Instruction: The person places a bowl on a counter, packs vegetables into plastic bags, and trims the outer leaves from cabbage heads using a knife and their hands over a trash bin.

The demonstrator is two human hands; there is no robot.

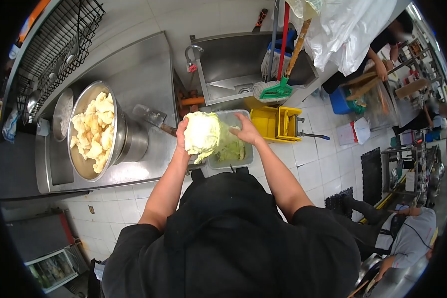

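Observation:
My left hand (182, 134) is wrapped round the side of a pale green, leafy vegetable head (202, 134). Glare washes out its surface, so I cannot tell its exact kind. To its right, my right hand (247, 130) is open, fingers apart, over a grey plastic bin (249, 158). Light green leaves (232, 149) lie inside the bin. On the steel counter beside my left hand is a wide-bladed cleaver (153, 116). Farther left stands a large metal bowl (115, 144) heaped with cream-coloured cauliflower florets (93, 126).
A steel sink (218, 89) with a tap (191, 64) lies ahead. A yellow mop bucket (264, 121) and mops with a green head (278, 90) stand right of the bin. A wire rack (54, 59) is at upper left. Other people (407, 233) work at far right.

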